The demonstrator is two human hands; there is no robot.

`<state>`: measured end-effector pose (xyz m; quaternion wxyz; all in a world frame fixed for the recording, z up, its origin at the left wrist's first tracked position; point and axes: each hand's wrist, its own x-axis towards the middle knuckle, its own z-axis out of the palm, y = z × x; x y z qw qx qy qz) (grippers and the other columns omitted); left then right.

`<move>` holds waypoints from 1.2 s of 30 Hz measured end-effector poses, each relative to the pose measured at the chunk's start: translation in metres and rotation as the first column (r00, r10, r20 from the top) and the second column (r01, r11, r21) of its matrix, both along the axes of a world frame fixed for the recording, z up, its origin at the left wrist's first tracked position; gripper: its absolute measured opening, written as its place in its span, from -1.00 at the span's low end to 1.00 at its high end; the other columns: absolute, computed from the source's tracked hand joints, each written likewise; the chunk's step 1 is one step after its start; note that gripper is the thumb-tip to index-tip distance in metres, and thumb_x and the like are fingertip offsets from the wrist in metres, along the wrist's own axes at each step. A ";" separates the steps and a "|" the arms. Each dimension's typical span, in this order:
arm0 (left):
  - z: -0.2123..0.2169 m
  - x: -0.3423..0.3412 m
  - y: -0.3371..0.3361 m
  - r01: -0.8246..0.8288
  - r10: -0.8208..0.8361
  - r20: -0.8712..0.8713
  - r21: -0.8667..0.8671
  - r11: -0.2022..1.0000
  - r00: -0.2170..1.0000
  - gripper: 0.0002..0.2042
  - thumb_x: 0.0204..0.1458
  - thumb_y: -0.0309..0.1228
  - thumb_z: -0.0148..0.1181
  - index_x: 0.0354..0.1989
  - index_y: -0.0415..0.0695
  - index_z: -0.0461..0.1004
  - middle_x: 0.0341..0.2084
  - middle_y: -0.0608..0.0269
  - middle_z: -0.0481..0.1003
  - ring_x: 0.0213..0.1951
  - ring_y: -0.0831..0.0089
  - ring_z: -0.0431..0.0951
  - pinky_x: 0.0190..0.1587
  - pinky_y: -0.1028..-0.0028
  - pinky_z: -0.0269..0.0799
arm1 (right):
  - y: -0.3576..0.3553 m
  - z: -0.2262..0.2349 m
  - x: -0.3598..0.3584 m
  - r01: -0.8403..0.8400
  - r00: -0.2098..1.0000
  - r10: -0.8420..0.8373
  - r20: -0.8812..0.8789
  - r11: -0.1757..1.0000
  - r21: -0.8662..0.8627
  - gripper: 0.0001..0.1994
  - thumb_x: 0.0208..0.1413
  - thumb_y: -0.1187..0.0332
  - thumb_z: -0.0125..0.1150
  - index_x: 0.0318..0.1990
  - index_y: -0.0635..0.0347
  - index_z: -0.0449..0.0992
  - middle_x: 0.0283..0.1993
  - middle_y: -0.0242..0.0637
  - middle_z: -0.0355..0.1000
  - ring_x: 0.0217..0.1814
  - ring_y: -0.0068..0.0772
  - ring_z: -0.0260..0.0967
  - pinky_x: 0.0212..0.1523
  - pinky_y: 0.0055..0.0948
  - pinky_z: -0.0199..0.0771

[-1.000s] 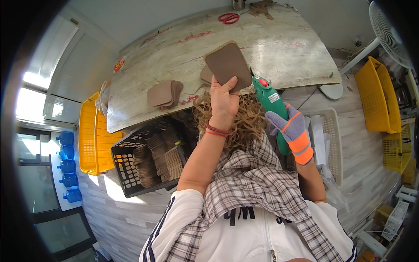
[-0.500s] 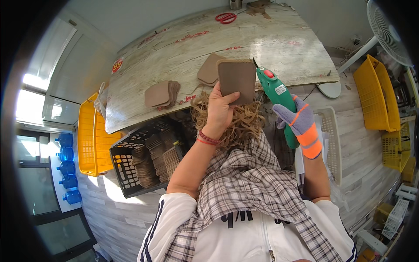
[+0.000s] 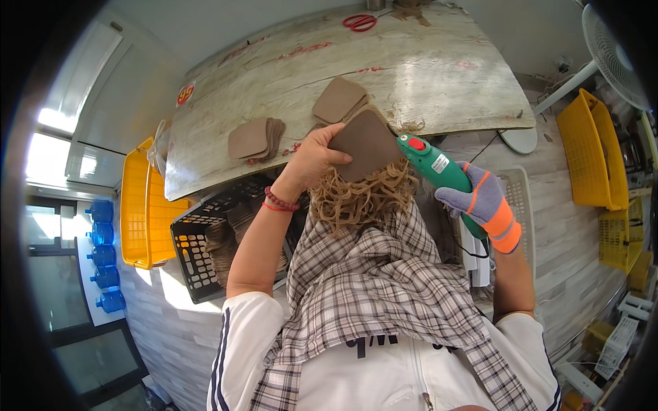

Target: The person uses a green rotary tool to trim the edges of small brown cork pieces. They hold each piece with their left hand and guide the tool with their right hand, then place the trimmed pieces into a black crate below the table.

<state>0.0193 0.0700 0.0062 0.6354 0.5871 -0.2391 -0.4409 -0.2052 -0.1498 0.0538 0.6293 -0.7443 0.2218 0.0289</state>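
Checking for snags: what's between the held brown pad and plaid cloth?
In the head view, curly tan strips lie between the held pad and plaid cloth.

Pad [image 3: 370, 145] matt, smth; cutter [image 3: 452, 181] glossy plast.; apron [image 3: 377, 301] cloth; tabletop [image 3: 445, 82] wood-look, semi-gloss, scuffed.

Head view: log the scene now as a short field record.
Left hand: bare, holding brown rounded-corner piece
Right hand: gloved, gripping green tool, tip near the piece's right edge
Lap: curled brown strips on checked apron
Table: left stack and right stack of brown pieces, red-handled scissors near far edge
Left side: black crate
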 end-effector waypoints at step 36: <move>0.009 0.001 0.022 -0.122 0.104 0.242 0.064 0.990 0.965 -0.79 -0.15 -0.59 0.31 -0.30 -0.20 0.50 -0.43 0.37 0.53 -0.38 0.65 0.48 -0.27 0.62 0.39 | 0.018 -0.014 0.022 -0.247 0.966 0.245 -0.082 0.969 -0.013 -0.59 -0.08 0.27 0.41 -0.12 0.28 0.43 -0.47 -0.41 0.43 -0.56 -0.69 0.32 -0.56 -0.66 0.36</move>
